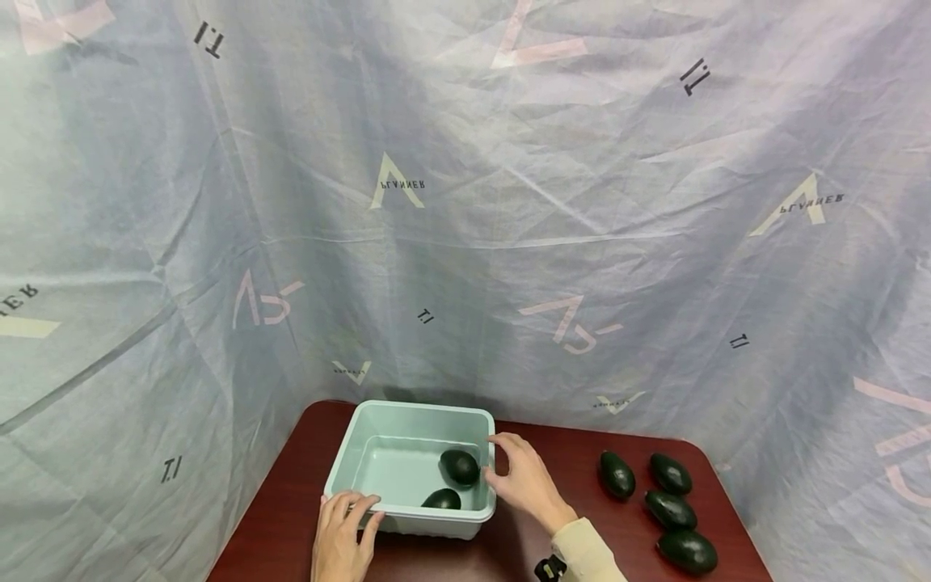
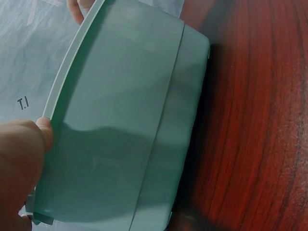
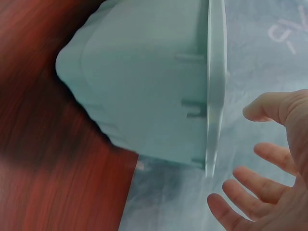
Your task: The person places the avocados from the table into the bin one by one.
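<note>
A pale green plastic bin (image 1: 429, 525) stands on the table with two dark green avocados inside, one avocado (image 1: 460, 468) by its right wall and another avocado (image 1: 442, 499) partly hidden behind the front rim. My left hand (image 1: 342, 537) grips the rim at the front left corner; in the left wrist view its thumb (image 2: 45, 132) presses on the rim. At the right rim is my right hand (image 1: 525, 481), holding nothing. The right wrist view shows its fingers (image 3: 260, 185) spread, a small gap away from the bin's rim (image 3: 216, 96).
Several avocados lie on the right side of the dark red wooden table (image 1: 575, 533), among them a separate avocado (image 1: 617, 474) and a front avocado (image 1: 688, 551). Grey printed cloth (image 1: 465, 242) hangs behind and at both sides of the table.
</note>
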Demonstrator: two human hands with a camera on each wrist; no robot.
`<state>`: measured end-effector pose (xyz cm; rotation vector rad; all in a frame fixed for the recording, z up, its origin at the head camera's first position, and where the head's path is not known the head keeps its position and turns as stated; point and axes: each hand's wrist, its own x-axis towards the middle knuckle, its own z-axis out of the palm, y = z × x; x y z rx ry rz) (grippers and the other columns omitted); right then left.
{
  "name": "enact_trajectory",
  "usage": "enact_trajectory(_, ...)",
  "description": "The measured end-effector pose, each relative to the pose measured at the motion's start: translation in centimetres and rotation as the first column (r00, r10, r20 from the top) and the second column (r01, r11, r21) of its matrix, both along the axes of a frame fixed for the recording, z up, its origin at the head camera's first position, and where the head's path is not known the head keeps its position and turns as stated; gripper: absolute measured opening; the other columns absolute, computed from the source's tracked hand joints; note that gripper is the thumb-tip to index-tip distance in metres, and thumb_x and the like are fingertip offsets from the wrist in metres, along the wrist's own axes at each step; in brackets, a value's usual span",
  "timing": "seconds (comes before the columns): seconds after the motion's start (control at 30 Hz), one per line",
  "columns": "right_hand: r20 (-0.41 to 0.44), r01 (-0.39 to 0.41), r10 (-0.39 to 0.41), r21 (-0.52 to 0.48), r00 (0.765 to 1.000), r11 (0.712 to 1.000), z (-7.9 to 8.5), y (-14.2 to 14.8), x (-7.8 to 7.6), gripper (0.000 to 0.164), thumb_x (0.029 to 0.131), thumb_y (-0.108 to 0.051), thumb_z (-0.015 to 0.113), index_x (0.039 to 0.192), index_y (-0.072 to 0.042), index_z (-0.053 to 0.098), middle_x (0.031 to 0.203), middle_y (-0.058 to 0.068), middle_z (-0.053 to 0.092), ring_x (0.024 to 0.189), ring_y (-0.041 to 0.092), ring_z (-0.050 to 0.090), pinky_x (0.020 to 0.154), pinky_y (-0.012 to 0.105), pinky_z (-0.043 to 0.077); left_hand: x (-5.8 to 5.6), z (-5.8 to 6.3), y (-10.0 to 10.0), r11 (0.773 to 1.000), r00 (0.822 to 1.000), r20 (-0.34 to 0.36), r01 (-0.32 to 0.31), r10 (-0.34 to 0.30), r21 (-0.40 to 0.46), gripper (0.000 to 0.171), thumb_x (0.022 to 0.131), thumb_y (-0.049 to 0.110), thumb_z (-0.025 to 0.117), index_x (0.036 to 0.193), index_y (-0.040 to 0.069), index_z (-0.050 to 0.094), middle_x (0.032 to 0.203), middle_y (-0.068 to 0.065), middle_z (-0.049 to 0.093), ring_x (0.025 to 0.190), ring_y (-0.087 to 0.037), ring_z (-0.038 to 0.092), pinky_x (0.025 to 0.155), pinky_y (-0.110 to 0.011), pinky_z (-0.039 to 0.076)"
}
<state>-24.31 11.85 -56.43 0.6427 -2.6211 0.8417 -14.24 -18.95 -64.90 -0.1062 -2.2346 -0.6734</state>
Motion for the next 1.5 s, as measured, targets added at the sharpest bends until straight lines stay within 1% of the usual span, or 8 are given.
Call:
enact_trajectory(0.23,0.057,0.058,-0.057,-0.013,0.997,0.998,-0.1,1.5,-0.5,0.048,0.089,-0.022,0.083,0.133,-0.008,0.071,0.137,0.016,0.068,0.129,0.036,0.065,0.107,0.055,0.057,0.0,-0.2,-0.1,1.0,1.0,-0.001,0.004,-0.004,0.008,0.028,0.077,0.014,0.093,0.101,0.018,0.079,0.1,-0.003,0.066,0.112,-0.032,0.058,0.105,-0.08,0.04)
enact_trajectory(0.4,0.083,0.092,-0.092,0.003,0.992,0.996,-0.3,2.6,-0.7,0.049,0.089,-0.023,0.083,0.135,-0.01,0.07,0.139,0.016,0.067,0.13,0.037,0.064,0.108,0.056,0.057,0.0,-0.2,-0.1,1.0,1.0,-0.004,0.007,-0.007,0.011,0.028,0.077,0.014,0.093,0.101,0.018,0.08,0.1,-0.003,0.066,0.112,-0.032,0.058,0.105,-0.08,0.04)
enact_trajectory(0.6,0.08,0.117,-0.119,0.023,0.99,0.993,-0.9,3.5,-1.0,0.052,0.088,-0.024,0.084,0.136,-0.01,0.069,0.139,0.015,0.068,0.129,0.036,0.066,0.107,0.054,0.058,0.0,-0.2,-0.1,1.0,1.0,-0.017,0.009,-0.009,0.011,0.027,0.077,0.013,0.092,0.1,0.016,0.08,0.099,-0.003,0.066,0.112,-0.032,0.058,0.106,-0.081,0.04)
enact_trajectory(0.73,0.073,0.129,-0.13,0.019,0.989,0.991,-1.2,4.1,-1.1,0.052,0.087,-0.022,0.084,0.136,-0.009,0.07,0.137,0.014,0.069,0.127,0.035,0.067,0.106,0.053,0.059,0.0,-0.2,-0.2,1.0,1.0,-0.021,0.009,-0.009,0.008,0.027,0.076,0.013,0.093,0.099,0.015,0.08,0.098,-0.003,0.066,0.111,-0.032,0.059,0.104,-0.081,0.04)
enact_trajectory(0.93,0.098,0.148,-0.15,0.023,0.984,0.989,-1.7,5.1,-1.3,0.052,0.088,-0.021,0.084,0.136,-0.009,0.069,0.138,0.015,0.068,0.128,0.037,0.065,0.106,0.056,0.058,-0.1,-0.1,-0.1,1.0,1.0,-0.003,0.009,-0.009,0.01,0.027,0.077,0.014,0.094,0.1,0.016,0.08,0.099,-0.002,0.065,0.111,-0.033,0.059,0.102,-0.081,0.041)
enact_trajectory(1.17,0.146,0.173,-0.179,0.052,0.973,0.983,-2.4,6.7,-1.6,0.053,0.089,-0.022,0.083,0.138,-0.009,0.068,0.14,0.016,0.067,0.129,0.039,0.065,0.106,0.058,0.058,0.1,0.0,0.1,1.0,1.0,0.005,0.003,-0.003,0.015,0.026,0.078,0.014,0.092,0.101,0.014,0.081,0.099,-0.003,0.065,0.111,-0.032,0.059,0.105,-0.08,0.04)
enact_trajectory(1.37,0.19,0.2,-0.209,0.067,0.959,0.977,-2.9,8.0,-1.9,0.054,0.09,-0.024,0.083,0.14,-0.01,0.066,0.143,0.017,0.065,0.13,0.04,0.064,0.105,0.06,0.057,0.1,0.1,0.1,1.0,1.0,0.008,0.003,-0.004,0.018,0.026,0.078,0.014,0.092,0.101,0.015,0.08,0.099,-0.002,0.066,0.112,-0.03,0.058,0.104,-0.08,0.04)
enact_trajectory(1.5,0.215,0.212,-0.224,0.078,0.951,0.974,-3.3,8.5,-1.9,0.055,0.091,-0.025,0.082,0.141,-0.01,0.066,0.144,0.016,0.065,0.132,0.039,0.064,0.106,0.059,0.057,0.0,0.0,0.1,1.0,1.0,0.013,-0.001,0.001,0.024,0.026,0.079,0.014,0.092,0.101,0.017,0.08,0.099,-0.003,0.066,0.113,-0.03,0.058,0.108,-0.08,0.039)
